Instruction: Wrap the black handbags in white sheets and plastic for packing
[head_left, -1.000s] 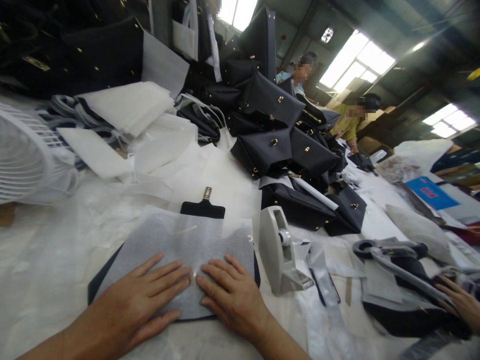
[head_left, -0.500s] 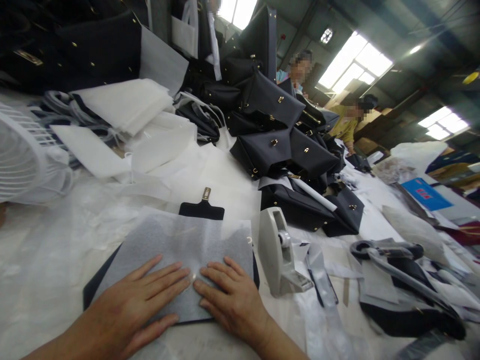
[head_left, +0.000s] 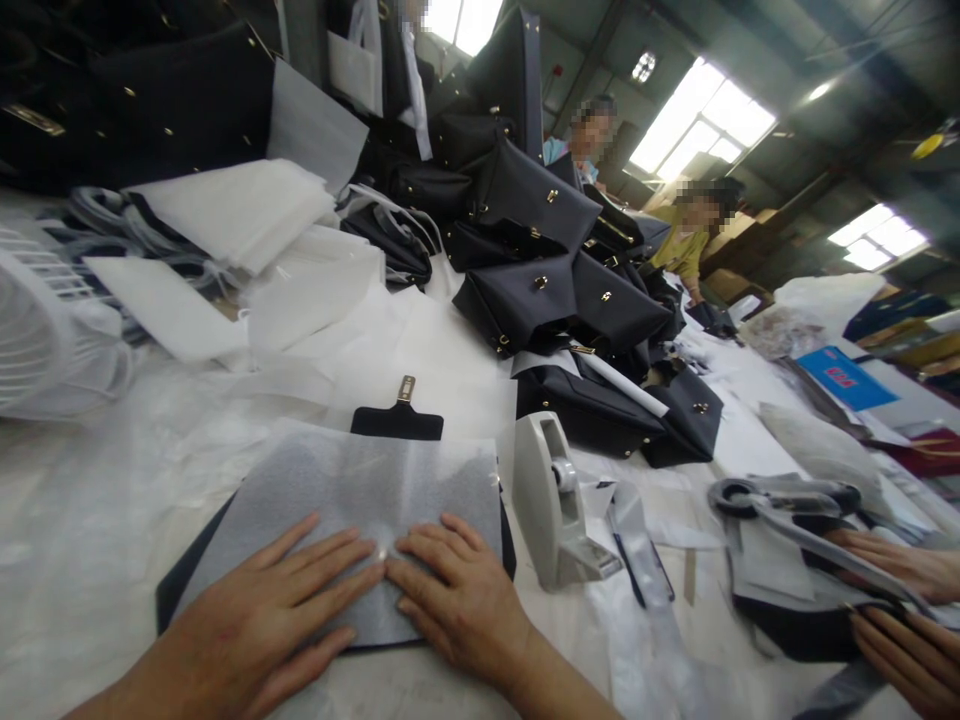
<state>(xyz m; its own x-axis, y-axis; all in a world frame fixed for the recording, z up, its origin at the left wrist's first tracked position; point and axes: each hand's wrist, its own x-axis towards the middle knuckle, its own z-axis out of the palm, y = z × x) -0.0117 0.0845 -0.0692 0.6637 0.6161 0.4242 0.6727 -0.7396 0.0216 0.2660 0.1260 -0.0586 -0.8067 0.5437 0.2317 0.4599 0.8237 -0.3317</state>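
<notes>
Both palms lie flat on a sheet of thin translucent white paper that covers a black handbag lying on the table. My left hand rests on its left half with fingers spread. On the right half is my right hand, fingers stretched out, its fingertips close to those of the left. A black flap with a metal clasp sticks out beyond the sheet's far edge. Just right of the bag stands a grey tape dispenser.
Black handbags are piled at the back. A white fan stands at the left beside stacked white sheets. At the right, another person's hands touch a black bag with grey-wrapped handles. Two people work farther back.
Another person's two hands have come in from the right onto the bag with wrapped handles, which has shifted slightly. My hands stay flat on the sheet.
</notes>
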